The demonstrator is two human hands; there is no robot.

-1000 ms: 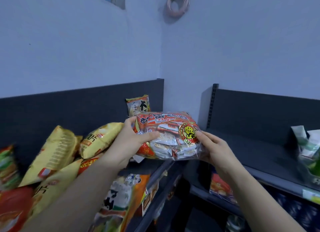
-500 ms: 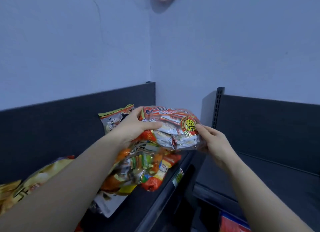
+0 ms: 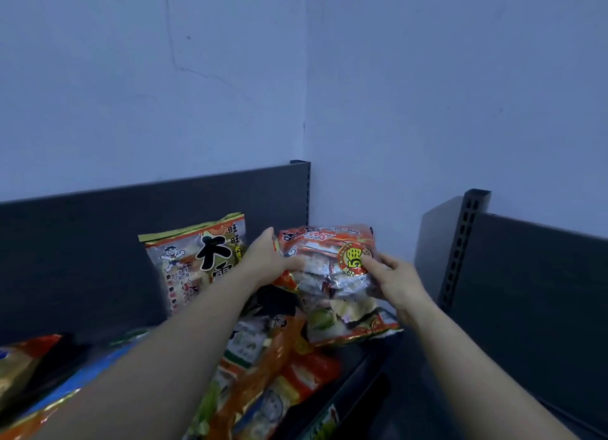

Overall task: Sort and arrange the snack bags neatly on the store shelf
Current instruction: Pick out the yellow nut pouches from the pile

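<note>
I hold a red and clear snack bag (image 3: pixel 329 258) with a round red-and-yellow sticker between both hands, just above the pile at the right end of the dark shelf (image 3: pixel 358 367). My left hand (image 3: pixel 266 262) grips its left edge, thumb across the front. My right hand (image 3: pixel 391 281) grips its right side, thumb on the sticker. Behind my left hand a tall rice-cracker bag (image 3: pixel 194 258) with a large black character stands against the back panel. Under the held bag lie several overlapping bags (image 3: pixel 283 357) in orange, green and white.
The shelf's dark back panel (image 3: pixel 98 242) runs along the left wall to the corner. A second dark shelf unit (image 3: pixel 526 281) with a perforated upright stands at the right. More bags (image 3: pixel 23 364) lie at the far left edge.
Both hands have carried the red bag toward the shelf corner and lower onto the pile. The view has swung right and closer, so the standing cracker bag looks larger.
</note>
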